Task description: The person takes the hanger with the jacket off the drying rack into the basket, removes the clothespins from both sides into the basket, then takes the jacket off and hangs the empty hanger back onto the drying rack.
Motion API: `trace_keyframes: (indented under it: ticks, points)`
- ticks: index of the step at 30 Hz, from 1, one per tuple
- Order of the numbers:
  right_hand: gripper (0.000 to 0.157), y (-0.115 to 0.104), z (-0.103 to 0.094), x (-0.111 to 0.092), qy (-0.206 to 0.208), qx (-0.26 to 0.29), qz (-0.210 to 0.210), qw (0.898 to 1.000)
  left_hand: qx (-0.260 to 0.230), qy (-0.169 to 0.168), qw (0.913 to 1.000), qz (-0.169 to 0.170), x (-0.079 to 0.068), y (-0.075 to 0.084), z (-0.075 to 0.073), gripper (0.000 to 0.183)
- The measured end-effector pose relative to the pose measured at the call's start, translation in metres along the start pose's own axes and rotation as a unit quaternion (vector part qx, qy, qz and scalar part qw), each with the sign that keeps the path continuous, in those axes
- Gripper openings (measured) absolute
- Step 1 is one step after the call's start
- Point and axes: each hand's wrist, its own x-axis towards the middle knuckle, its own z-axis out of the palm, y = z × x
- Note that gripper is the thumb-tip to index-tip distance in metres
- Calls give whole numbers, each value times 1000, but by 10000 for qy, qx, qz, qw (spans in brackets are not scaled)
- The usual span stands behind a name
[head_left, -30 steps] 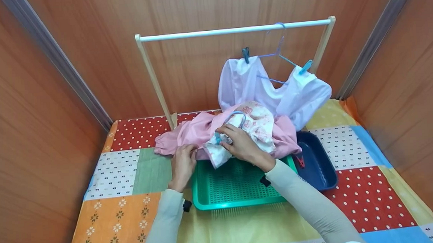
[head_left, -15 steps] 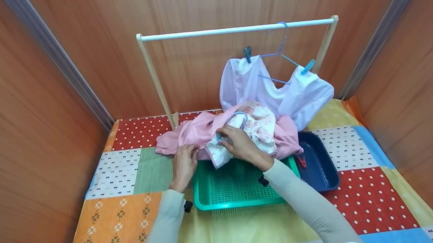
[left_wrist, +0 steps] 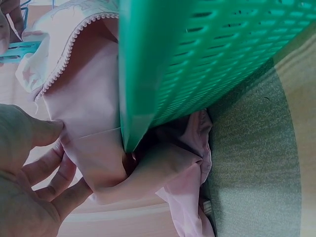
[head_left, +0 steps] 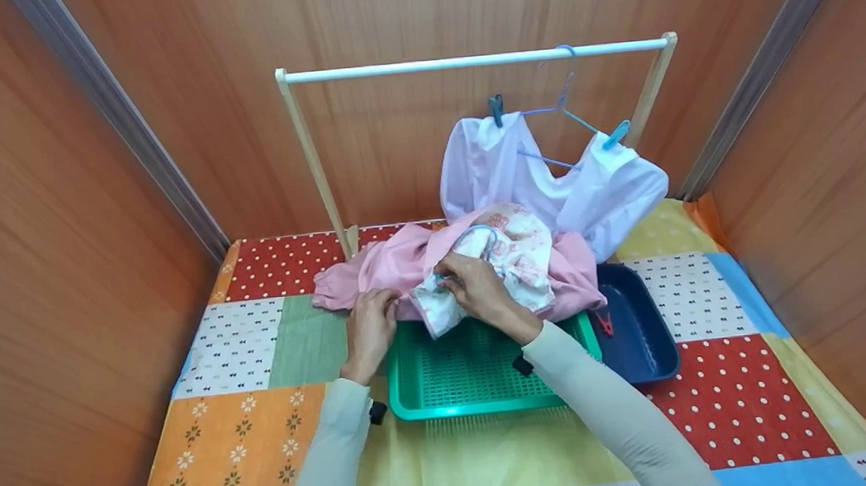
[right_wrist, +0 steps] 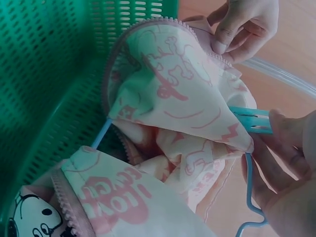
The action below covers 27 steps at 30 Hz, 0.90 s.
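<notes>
The pink jacket (head_left: 419,255) you are working on lies heaped over the basket's (head_left: 479,387) far end, spilling past both its sides, with a blue hanger (right_wrist: 249,185) inside. Your left hand (head_left: 369,333), by the basket's far left corner, pinches the jacket's edge; your right hand (head_left: 489,292), above the basket's far edge, grips a blue peg (right_wrist: 254,120) at the shoulder. Beyond the basket, to its far right, a lilac garment (head_left: 503,163) already hangs from the rail (head_left: 422,66), pegged at both shoulders, so that one looks done. The jacket seems about midway: the hanger is in, but it is not on the rail, and no peg shows at the other shoulder. Right of the basket sits a navy tray (head_left: 642,343) with a red peg (head_left: 606,324). You can't tell whether the blue peg has bitten the cloth. The jacket hides the basket's far rim and the lilac garment's lower part, and your right fingertips are hard to make out from the head view.
</notes>
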Motion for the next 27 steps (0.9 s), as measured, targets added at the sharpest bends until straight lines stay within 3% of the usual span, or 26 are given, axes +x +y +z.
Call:
trace_keyframes:
  ticks: [12,20,27]
  points:
    - [6,3,3,-1,405,291,-106,9987,55,-49,10000,-40,1,0,0,12]
    - [11,3,-1,-2,705,351,-169,9968,16,76,9999,112,3,-1,0,13]
    - [12,-4,-4,-8,793,272,-189,9963,-47,-104,9999,29,1,-2,0,14]
